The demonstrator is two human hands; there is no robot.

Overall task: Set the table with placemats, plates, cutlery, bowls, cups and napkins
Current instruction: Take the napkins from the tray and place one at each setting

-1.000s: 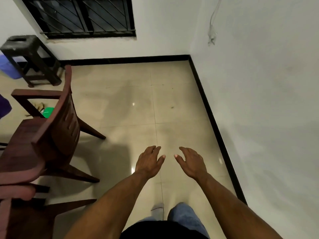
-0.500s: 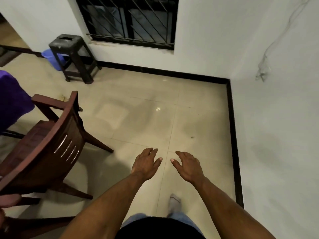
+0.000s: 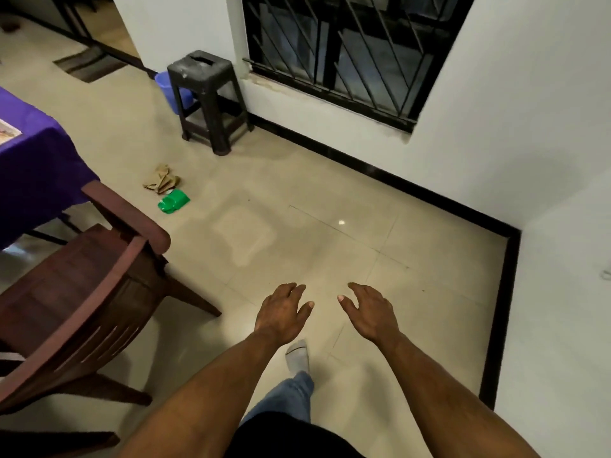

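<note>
My left hand and right hand hang apart, fingers relaxed, holding nothing. The table sits far left under a purple cloth, one placemat corner showing (little else visible). I judge most of the setting remains.

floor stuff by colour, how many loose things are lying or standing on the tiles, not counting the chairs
Green: 1, plastic object
Brown: 1, crumpled cloth
Black: 1, stool
Blue: 1, bucket behind the stool
Total: 4
</note>
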